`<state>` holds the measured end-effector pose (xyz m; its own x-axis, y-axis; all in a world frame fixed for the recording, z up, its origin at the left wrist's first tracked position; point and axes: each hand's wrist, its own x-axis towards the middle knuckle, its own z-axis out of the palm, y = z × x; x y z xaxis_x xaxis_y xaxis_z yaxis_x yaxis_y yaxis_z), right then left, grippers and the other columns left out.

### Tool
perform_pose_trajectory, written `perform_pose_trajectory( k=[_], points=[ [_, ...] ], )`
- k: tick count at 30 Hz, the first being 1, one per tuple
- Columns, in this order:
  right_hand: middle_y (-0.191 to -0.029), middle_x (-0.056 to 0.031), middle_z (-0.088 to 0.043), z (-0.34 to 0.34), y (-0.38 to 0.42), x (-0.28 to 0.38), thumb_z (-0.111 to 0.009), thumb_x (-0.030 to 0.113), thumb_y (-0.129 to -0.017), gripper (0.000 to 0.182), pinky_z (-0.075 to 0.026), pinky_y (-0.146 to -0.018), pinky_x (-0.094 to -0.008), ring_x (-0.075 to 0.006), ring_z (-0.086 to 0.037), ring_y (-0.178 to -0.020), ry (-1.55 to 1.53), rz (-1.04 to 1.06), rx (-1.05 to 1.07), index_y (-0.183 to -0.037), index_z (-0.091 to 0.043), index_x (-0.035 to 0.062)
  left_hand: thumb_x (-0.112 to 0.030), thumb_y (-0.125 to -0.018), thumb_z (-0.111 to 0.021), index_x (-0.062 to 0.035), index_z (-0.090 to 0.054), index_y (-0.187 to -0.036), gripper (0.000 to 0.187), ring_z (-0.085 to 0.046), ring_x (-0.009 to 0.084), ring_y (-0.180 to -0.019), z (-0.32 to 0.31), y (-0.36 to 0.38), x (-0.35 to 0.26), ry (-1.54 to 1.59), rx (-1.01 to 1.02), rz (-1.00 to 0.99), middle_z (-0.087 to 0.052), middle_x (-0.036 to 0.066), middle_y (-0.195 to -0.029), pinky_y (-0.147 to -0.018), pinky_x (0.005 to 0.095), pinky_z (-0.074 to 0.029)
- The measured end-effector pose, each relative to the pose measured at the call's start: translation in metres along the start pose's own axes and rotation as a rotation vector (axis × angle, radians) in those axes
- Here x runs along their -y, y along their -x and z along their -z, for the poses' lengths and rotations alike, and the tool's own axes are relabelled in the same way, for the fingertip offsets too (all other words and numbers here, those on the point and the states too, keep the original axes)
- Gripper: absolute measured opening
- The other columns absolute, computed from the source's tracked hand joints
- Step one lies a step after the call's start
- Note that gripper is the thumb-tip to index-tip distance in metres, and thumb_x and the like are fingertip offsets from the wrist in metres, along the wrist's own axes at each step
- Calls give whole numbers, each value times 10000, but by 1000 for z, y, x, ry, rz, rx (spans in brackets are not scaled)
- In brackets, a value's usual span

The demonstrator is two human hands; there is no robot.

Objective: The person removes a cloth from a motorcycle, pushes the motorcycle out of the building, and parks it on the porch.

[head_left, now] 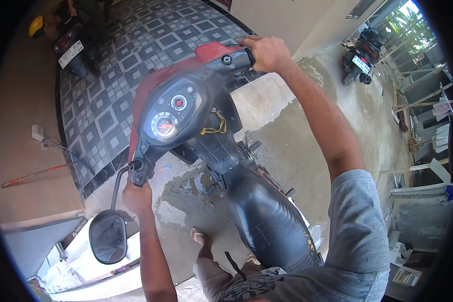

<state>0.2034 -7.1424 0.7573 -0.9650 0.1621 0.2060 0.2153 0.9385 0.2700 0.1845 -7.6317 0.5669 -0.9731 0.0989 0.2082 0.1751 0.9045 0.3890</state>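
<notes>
A red and black scooter stands in front of me, its handlebar turned at a slant. My right hand (269, 54) is wrapped round the right handlebar grip at the top. Lower left, my left hand (137, 198) is closed round the left grip, beside the stem of a mirror (108, 237). Between them lies the instrument panel (171, 113) with two round dials. A yellow cord (215, 124) hangs below the panel. The black seat (267, 221) extends toward the lower right, next to my legs. The grips themselves are mostly hidden by my fingers.
A person in a yellow helmet (36, 26) is by another scooter (71, 53) at the upper left, on patterned tiles (118, 93). A third motorcycle (362, 58) stands at the upper right. White boards (80, 261) lie lower left. Wooden poles and debris line the right side.
</notes>
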Motion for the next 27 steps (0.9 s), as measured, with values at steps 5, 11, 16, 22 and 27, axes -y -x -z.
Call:
perform_pose_trajectory(
  k=[5,11,16,22,27],
  points=[
    [-1250,-29,-684,3,-26,13,-710,300,-782,541,-566,-859,-434,-285,-691,-1034,14,80,-45,-1313,-614,258,-239,-761,-743,-99,-735,-957,240,-690,424,-725,2,4,3,36,70,66,-695,207,-744,-660,533,-532],
    [-1352,-14,-634,11,-36,22,-680,268,-799,572,-559,-916,-433,-272,-665,-1116,68,75,43,-1363,-588,258,-180,-668,-831,-14,-748,-863,269,-706,429,-791,9,-10,5,220,189,161,-712,243,-803,-704,498,-542],
    [-1330,-52,-642,1,-45,11,-741,317,-752,618,-543,-937,-450,-306,-653,-1130,28,107,26,-1345,-593,225,-232,-692,-828,-102,-747,-1046,386,-713,400,-832,18,-21,-2,272,249,113,-736,186,-858,-745,470,-555],
    [-1363,-56,-622,-3,-56,2,-733,325,-768,594,-538,-946,-452,-320,-641,-1159,-38,111,32,-1337,-594,227,-316,-809,-697,-97,-707,-956,264,-703,429,-745,0,-31,14,263,319,19,-697,228,-746,-692,513,-568],
    [-1371,-54,-615,-16,-75,-9,-727,314,-784,585,-543,-939,-453,-323,-643,-1152,-66,153,12,-1346,-584,237,-305,-821,-685,-81,-701,-939,253,-700,435,-743,5,-45,9,323,368,25,-695,231,-753,-689,517,-561]
  ],
)
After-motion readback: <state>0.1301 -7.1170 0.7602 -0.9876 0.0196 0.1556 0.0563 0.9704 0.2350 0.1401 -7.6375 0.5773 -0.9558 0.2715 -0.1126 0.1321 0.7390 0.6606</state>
